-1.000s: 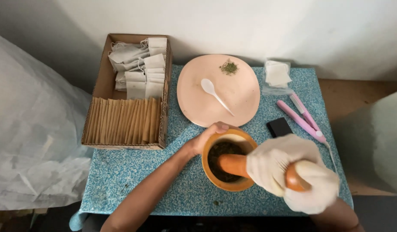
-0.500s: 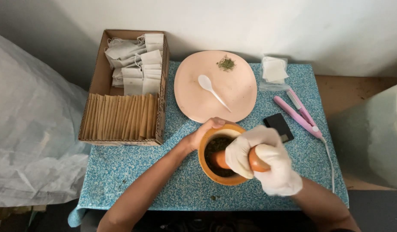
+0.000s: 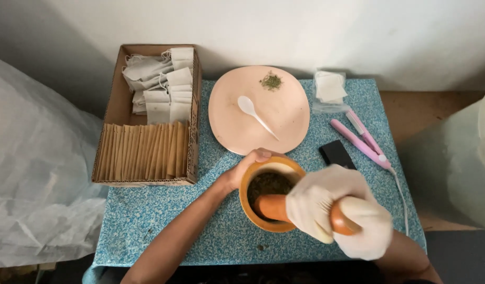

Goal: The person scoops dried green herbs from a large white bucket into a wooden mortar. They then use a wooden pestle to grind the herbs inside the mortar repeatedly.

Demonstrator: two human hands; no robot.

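Seen from above, a person works at a small desk [image 3: 148,231] covered in a blue speckled surface. Near its front edge stands a round orange-brown wooden mortar [image 3: 267,192] with dark green crushed herb [image 3: 266,184] in its hollow.

The right hand [image 3: 339,210], in a cream-coloured glove, has its grip closed around the thick upper end of an orange-brown wooden pestle [image 3: 274,206]. The pestle's long axis lies tilted, running from the gloved fist at the lower right down and leftward into the bowl, so its working end sits to the left of the grip, among the herb. The rounded top of the pestle shows between the gloved fingers.

The bare left hand [image 3: 245,168] comes in from the lower left and closes over the mortar's far-left rim, thumb on top, touching the wood. Both hands are on the mortar set; the left is the nearer to the bowl's wall, the right to the pestle.

Behind the mortar lies a round pale pink plate [image 3: 284,126] carrying a white plastic spoon [image 3: 255,114] and a small heap of green herb. To the left is a brown cardboard box [image 3: 114,105] of paper sachets and envelopes. To the right lie a pink hand-held sealing tool [image 3: 360,142], a small black rectangular object [image 3: 337,153] and a clear packet of white squares [image 3: 329,87].
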